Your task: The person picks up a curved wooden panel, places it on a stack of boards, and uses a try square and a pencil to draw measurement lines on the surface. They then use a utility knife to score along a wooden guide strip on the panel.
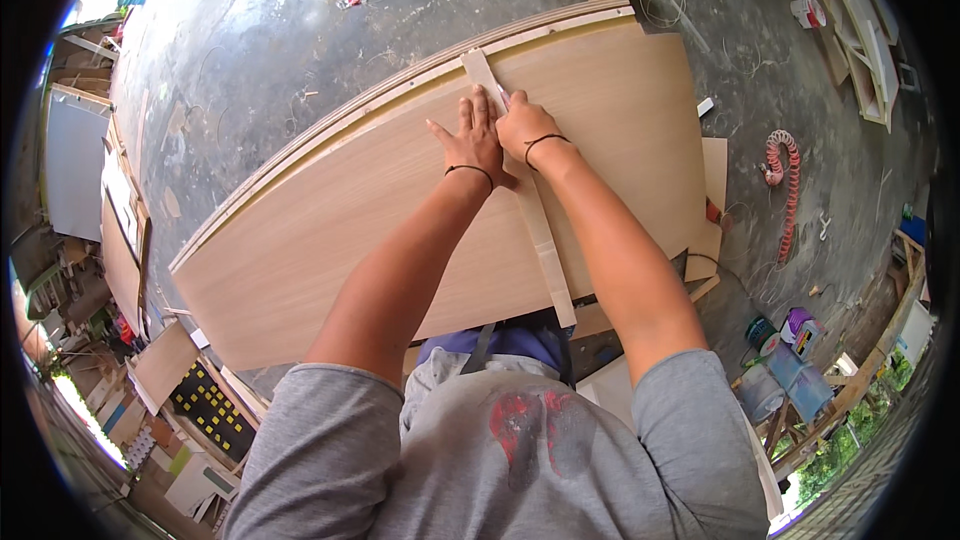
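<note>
A broad sheet of light-brown plywood [360,230] lies in front of me, and a narrow straight wooden strip [540,240] crosses it from the far edge to the near edge. My left hand [473,148] presses flat on the sheet and the strip's left side, fingers spread. Just right of it, my right hand [527,128] is closed around a slim tool [502,94] that looks like a utility knife, held against the strip's right edge near its far end. Most of the tool is hidden by the fingers.
A long wooden batten [330,128] runs along the sheet's far edge. On the grey concrete floor to the right lie a red coiled hose [790,190] and several paint containers [765,335]. Wooden panels [122,240] lean at the left; a shelf-like wooden frame [865,70] stands far right.
</note>
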`<state>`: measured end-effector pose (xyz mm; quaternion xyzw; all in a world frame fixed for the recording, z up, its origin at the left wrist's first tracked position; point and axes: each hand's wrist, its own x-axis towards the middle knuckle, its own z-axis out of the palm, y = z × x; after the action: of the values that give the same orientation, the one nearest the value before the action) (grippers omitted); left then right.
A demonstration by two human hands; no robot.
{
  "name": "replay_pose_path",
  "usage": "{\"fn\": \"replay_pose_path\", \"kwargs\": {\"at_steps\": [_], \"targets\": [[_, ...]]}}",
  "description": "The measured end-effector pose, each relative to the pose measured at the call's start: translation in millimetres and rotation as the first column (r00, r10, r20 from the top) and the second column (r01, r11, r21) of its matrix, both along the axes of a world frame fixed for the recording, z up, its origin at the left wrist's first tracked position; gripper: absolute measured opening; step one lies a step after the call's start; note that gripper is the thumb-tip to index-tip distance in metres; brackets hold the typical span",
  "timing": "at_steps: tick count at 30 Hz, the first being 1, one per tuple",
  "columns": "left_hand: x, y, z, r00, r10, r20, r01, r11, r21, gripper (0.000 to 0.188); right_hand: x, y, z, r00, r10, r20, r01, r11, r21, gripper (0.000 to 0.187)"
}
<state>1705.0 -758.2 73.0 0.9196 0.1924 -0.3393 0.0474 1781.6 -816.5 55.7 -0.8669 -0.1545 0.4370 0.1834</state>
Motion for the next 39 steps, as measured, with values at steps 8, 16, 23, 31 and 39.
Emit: {"fn": "replay_pose_path", "kwargs": {"at_steps": [8, 16, 23, 31, 39], "targets": [[1.5, 4.0, -9.1, 0.999, -0.006, 0.034, 0.005, 1.000, 0.009, 0.130, -7.5, -12.6, -4.7, 1.000, -0.007, -0.007, 0.007, 0.999, 0.044, 0.036], [4.4, 6.5, -16.5, 0.997, -0.028, 0.073, 0.024, 0.998, 0.059, 0.126, -26.4, -36.8, -6.3, 0.999, 0.008, 0.046, -0.009, 1.000, 0.029, 0.032], [3.8, 5.2, -16.5, 0.997, -0.004, 0.083, 0.001, 0.999, 0.035, 0.128, -50.4, -68.1, -4.3, 1.000, 0.003, 0.018, -0.004, 0.997, 0.077, 0.031], [3.8, 3.6, -16.1, 0.997, -0.002, 0.079, -0.001, 0.999, 0.042, 0.134, -75.7, -102.9, 0.9, 1.000, 0.021, -0.011, -0.021, 1.000, 0.015, 0.030], [6.0, 0.1, -14.4, 0.999, -0.002, 0.051, 0.000, 0.999, 0.043, 0.134, -104.5, -140.2, -3.8, 1.000, -0.024, 0.003, 0.024, 0.997, 0.067, 0.027]]}}
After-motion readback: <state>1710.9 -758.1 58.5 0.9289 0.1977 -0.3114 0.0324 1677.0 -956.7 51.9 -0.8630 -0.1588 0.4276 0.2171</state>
